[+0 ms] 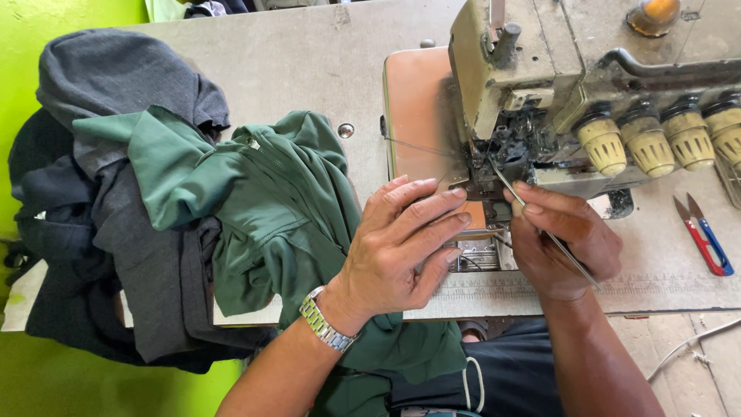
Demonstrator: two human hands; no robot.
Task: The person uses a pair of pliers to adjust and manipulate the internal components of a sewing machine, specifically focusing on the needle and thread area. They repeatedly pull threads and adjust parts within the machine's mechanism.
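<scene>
Now my right hand [559, 247] fingers pinch thin steel tweezers [540, 228], long axis slanting up-left into worn cream overlock machine [540, 85]; left hand [397, 247] flat, fingers spread, just left of machine.

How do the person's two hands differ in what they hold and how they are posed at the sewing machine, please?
The right hand pinches thin metal tweezers aimed into the machine's needle area; the left hand holds no tool. The left hand lies flat with fingers spread on the machine bed, while the right is curled. The left wrist wears a silver metal watch; the right wrist is bare. Both work close together in front of the worn beige sewing machine.
</scene>
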